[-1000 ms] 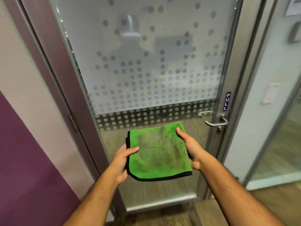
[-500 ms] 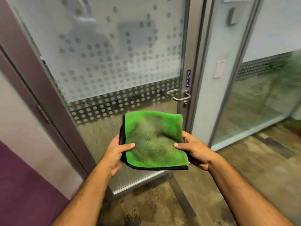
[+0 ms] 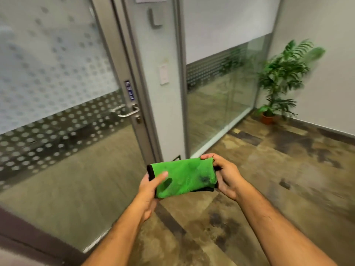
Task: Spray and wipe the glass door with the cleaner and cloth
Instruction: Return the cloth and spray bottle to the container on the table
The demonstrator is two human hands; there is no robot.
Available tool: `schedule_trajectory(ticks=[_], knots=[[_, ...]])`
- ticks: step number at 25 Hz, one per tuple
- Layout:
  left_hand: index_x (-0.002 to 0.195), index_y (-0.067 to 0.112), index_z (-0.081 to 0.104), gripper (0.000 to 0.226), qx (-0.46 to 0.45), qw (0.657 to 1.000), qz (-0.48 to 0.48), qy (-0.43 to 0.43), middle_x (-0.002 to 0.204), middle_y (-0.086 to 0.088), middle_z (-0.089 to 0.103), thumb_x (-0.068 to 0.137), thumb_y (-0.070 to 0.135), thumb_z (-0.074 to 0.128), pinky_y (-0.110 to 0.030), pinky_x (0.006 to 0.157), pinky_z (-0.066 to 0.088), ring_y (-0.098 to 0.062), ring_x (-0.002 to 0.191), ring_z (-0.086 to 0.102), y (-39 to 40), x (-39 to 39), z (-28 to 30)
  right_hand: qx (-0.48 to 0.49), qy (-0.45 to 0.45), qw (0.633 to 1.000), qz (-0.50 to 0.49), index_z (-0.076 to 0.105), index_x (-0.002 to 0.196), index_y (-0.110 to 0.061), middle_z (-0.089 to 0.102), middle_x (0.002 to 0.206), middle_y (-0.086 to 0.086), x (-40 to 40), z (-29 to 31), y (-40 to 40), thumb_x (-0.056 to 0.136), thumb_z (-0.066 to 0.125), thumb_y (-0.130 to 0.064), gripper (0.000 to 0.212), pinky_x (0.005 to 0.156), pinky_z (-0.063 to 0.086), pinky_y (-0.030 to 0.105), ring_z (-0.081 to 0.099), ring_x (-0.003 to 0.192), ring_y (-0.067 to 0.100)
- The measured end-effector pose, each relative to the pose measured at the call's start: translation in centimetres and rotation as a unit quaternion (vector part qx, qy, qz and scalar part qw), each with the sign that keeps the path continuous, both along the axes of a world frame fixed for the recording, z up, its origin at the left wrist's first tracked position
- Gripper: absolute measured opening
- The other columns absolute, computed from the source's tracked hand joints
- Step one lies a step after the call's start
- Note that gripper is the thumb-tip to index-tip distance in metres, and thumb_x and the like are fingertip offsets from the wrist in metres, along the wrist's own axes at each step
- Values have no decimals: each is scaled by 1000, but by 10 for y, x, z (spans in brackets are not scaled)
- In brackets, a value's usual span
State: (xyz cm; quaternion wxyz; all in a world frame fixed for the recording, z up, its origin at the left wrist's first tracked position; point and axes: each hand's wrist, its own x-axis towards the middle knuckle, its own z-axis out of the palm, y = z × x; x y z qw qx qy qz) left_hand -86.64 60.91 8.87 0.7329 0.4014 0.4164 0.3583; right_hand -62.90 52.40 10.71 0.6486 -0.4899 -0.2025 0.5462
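Observation:
A green cloth [image 3: 182,176] with a black hem is folded into a narrow band in front of me, with dark dirty patches on its right side. My left hand [image 3: 148,191] grips its left end, thumb on top. My right hand [image 3: 223,174] grips its right end, fingers curled over the edge. The glass door [image 3: 57,93], frosted with a dot pattern, fills the left of the view, with a metal lever handle [image 3: 127,112] and a blue PULL label [image 3: 130,90]. No spray cleaner is in view.
A fixed glass panel [image 3: 217,104] stands right of the door frame. A potted plant [image 3: 280,81] sits in the far right corner against a white wall. Mottled brown floor [image 3: 269,179] spreads under and right of my hands.
The view has swung right, away from the door. The cloth went from an open square held flat to a tighter fold, and both hands dropped lower.

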Motion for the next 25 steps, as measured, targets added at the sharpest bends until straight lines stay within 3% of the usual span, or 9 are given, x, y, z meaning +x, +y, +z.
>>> schedule_trajectory(ticks=[2,4,6,8,11,14,18,22,25], knots=[[128,4,68,42,44,997,12,60,117,-19,80,87,-3,76,-41,78,68,-26,92,81,-23,65,-11,-16,55,998,-32,72,119,-12,73,108,14,53,-4,-42,98,44,-15,35,77,57,38,69,86,29],[124,2,71,38,55,996,28,65,113,-19,81,87,-6,75,-35,73,67,-24,88,80,-47,126,-15,-27,44,997,-49,63,137,-18,71,121,12,101,-13,-82,98,61,-19,40,77,60,37,71,95,27],[114,9,75,26,59,996,35,53,107,-13,81,91,-3,74,-33,70,66,-23,85,79,-74,186,-16,-43,-11,998,-39,47,147,-27,65,134,10,148,-27,-122,82,77,-4,75,76,64,35,70,104,24],[104,14,76,19,61,997,13,50,102,-9,80,92,-1,73,-33,68,64,-24,82,76,-105,246,-22,-56,-60,996,-44,36,152,-34,62,139,8,196,-36,-165,83,72,12,90,86,64,39,68,112,24],[103,14,77,17,61,996,-41,50,105,-15,80,92,1,74,-43,85,62,-32,91,75,-149,324,-28,-95,-123,983,-103,43,147,-33,61,136,10,259,-46,-225,90,65,16,79,101,57,48,65,115,27],[106,14,77,19,72,992,-83,55,107,-13,81,90,4,78,-51,96,60,-35,102,76,-179,385,-30,-117,-154,962,-192,51,137,-30,62,132,13,301,-52,-269,87,73,10,68,98,59,50,66,120,34],[111,15,74,27,100,977,-173,67,111,-12,81,88,4,81,-42,92,62,-24,94,79,-223,466,-29,-122,-144,920,-344,66,122,-23,77,122,11,352,-65,-330,86,79,6,47,78,64,39,77,106,28],[123,18,65,51,169,946,-269,68,109,2,79,82,-8,81,-23,81,64,-7,93,78,-267,545,-34,-136,-200,869,-432,70,120,-27,79,118,1,401,-67,-383,89,79,0,42,91,63,35,77,106,16],[128,16,63,58,198,918,-337,64,113,3,77,80,-9,83,-17,81,62,-2,94,76,-296,618,-41,-167,-252,823,-480,66,128,-24,76,120,-1,454,-67,-417,96,73,-7,37,100,61,44,73,109,16]])
